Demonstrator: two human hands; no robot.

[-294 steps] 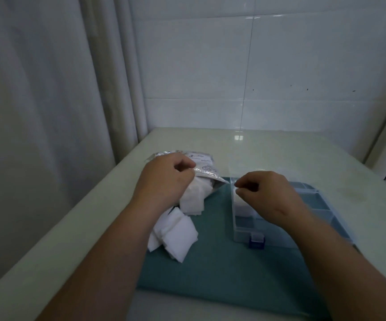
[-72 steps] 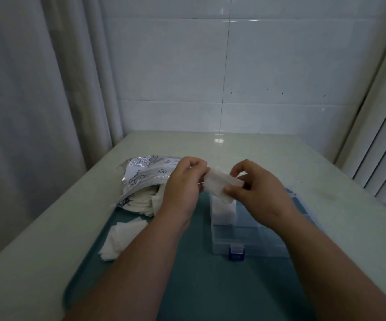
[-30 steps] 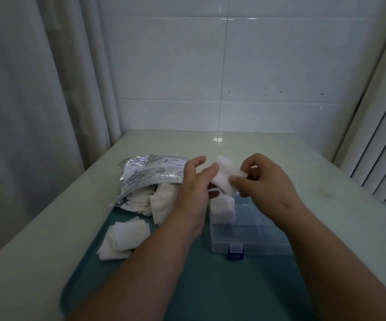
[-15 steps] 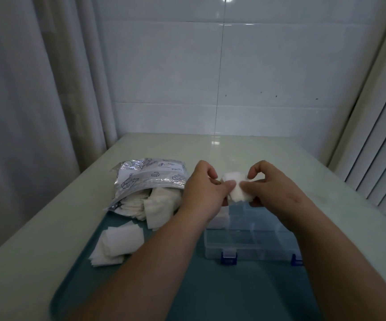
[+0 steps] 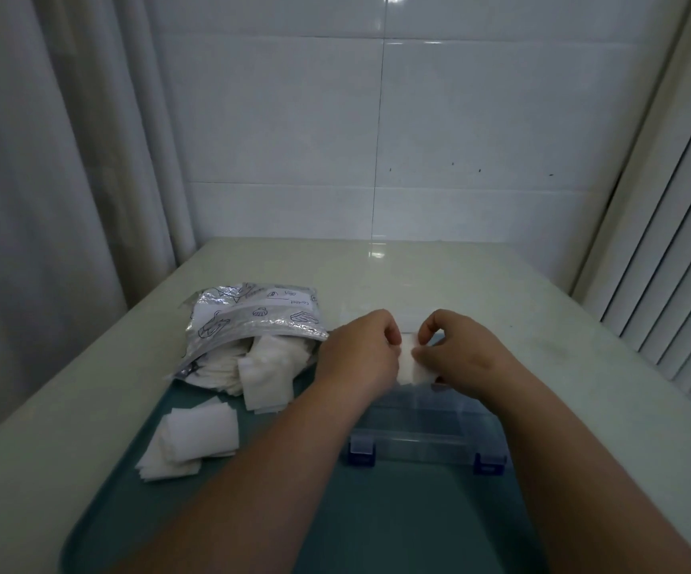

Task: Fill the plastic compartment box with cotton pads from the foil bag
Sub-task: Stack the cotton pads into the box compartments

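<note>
Tiled wall (image 5: 376,118) fills the top half of the frame, w/ a pale curtain (image 5: 45,159) down the left edge & slatted blinds (image 5: 666,242) down the right. Pale table (image 5: 418,275) runs from frame ctr toward the btm; a teal mat (image 5: 397,524) covers its lower-middle part. Clear plastic compartment box (image 5: 422,428) sits on the mat just right of ctr, its far part hidden behind the hands. Foil bag (image 5: 252,321) lies left of ctr, partly on the table, mouth facing the btm of the frame, w/ spilled pads (image 5: 269,370) bulging out of it onto the mat. Left hand (image 5: 360,358) & right hand (image 5: 463,354) meet over the box's far end, fingers curled, each pinching one side of a single white cotton pad (image 5: 412,362) btwn thumb & fingertips. The pad is at or just above the box; can't tell whether it sits in a compartment. Loose pad stack (image 5: 194,441) lies on the mat at lower left, apart from the bag. Two blue latches (image 5: 362,453) sit on the box's near wall.
</note>
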